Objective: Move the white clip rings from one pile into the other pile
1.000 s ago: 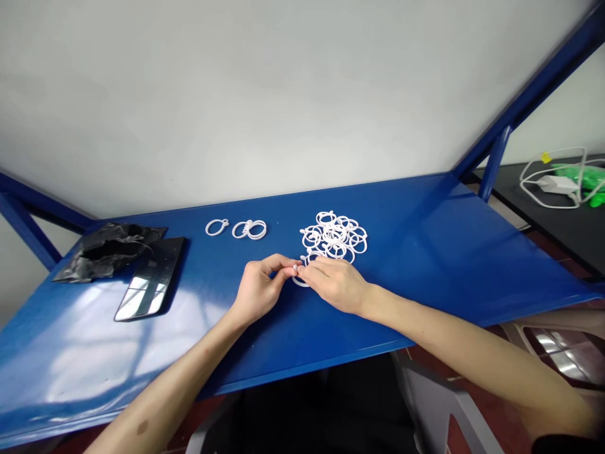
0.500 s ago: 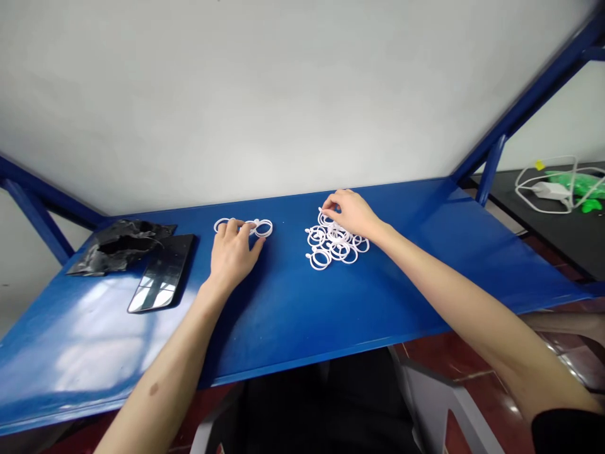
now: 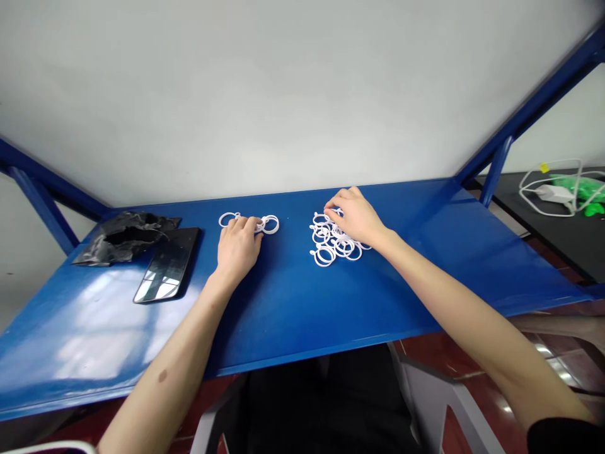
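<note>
My left hand (image 3: 237, 248) rests over a small group of white curtain rings (image 3: 271, 224), each with a little eyelet. Its fingers are curled together onto the rings, and the fingertips are partly hidden. To the right lies a larger heap of white curtain rings (image 3: 325, 255), overlapping one another. At the back of this heap, the thumb and forefinger of my right hand (image 3: 354, 214) are pinched on a ring. That hand covers part of the heap.
Left on the blue table (image 3: 302, 302) lie a black phone (image 3: 167, 265) and a torn black plastic bag (image 3: 125, 236). A pale wall rises behind. Blue braces flank the table. On a dark surface at right are a white cable (image 3: 534, 205) and something green (image 3: 583, 189).
The thumb of my left hand has drawn in closer to its fingers. My right hand stays at the back of the heap. The whole view has shifted slightly.
</note>
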Tool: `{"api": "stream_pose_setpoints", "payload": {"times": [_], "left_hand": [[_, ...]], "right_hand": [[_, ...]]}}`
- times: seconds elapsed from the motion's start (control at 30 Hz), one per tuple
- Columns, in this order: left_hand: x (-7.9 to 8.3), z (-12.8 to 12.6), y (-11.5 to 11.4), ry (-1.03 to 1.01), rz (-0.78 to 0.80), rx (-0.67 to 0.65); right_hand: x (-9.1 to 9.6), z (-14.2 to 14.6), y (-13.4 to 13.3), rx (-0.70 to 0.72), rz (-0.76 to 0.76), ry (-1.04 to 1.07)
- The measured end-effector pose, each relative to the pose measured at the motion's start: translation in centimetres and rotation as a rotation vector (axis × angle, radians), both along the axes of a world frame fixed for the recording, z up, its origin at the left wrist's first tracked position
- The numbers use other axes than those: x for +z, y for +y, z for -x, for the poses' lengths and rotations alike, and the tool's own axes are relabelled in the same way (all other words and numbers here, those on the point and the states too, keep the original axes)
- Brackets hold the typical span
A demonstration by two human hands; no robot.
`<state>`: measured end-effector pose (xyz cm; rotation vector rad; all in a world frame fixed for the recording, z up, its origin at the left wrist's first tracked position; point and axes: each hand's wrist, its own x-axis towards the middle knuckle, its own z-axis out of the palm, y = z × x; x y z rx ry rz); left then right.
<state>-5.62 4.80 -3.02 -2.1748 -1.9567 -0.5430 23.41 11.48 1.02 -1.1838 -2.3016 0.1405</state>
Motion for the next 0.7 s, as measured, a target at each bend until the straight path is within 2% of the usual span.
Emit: {"api": "stream_pose_setpoints", "payload": {"times": [0.2, 0.33, 0.43, 0.57, 0.7], "left_hand": [[0.3, 0.4, -0.1, -0.021, -0.042, 0.035], [2.4, 0.0, -0.9, -0.127, -0.168, 0.076], [4.1, -1.1, -2.0, -0.347, -0.205, 0.051], [4.9, -3.2, -3.4, -0.629, -0.076, -0.014], [4.2, -4.9, -4.3, -0.686, 0.027, -0.123]], "right_hand": [[-1.4, 0.7, -3.6, 0.08, -0.164, 0.141], [-2.0, 1.5, -5.3, 0.163, -0.222, 0.173], [-1.8, 1.9, -6.2, 0.213, -0.22, 0.19], [-1.5, 2.5, -7.3, 0.265, -0.146, 0.205], [-1.7, 3.1, -8.4, 0.288, -0.074, 0.244]]}}
